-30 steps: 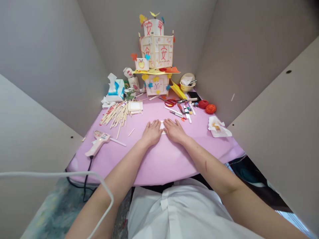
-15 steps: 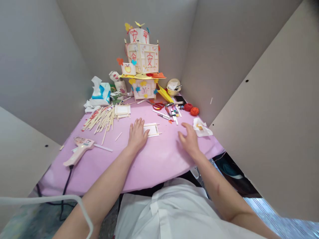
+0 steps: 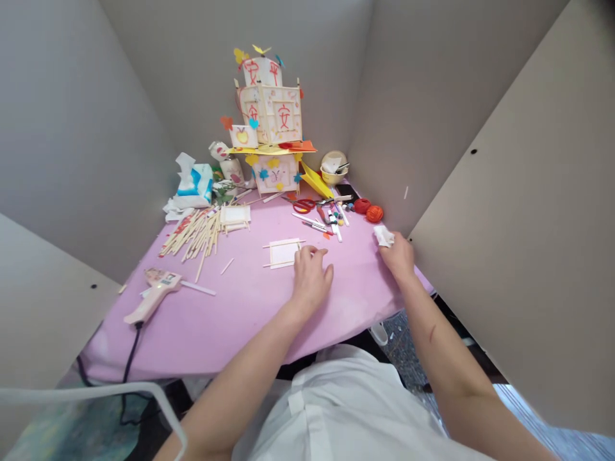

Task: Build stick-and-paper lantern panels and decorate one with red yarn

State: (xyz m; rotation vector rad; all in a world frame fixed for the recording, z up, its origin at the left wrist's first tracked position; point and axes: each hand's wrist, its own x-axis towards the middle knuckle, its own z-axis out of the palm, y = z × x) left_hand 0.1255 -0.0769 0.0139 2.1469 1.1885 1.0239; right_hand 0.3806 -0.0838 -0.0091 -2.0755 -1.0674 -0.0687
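Observation:
A small white paper panel (image 3: 282,253) edged with thin wooden sticks lies on the pink-covered table. My left hand (image 3: 312,272) is over its right end, fingers loosely bent and the thumb apart, with nothing seen in them. Whether the fingertips touch the panel's edge I cannot tell. At the table's right side my right hand (image 3: 398,255) is closed on a crumpled white tissue (image 3: 384,236), which sticks out past the fingers.
A tiered paper-and-stick lantern (image 3: 276,121) stands at the back. Left are a bundle of wooden sticks (image 3: 195,234), a tissue pack (image 3: 195,182) and a glue gun (image 3: 156,294) with its cord. Scissors (image 3: 304,205), pens (image 3: 317,225) and red yarn balls (image 3: 375,213) lie back right.
My left hand has shifted right, from the panel's left end to its right end. My right hand has reached right and taken hold of the tissue, which lay spread on the table.

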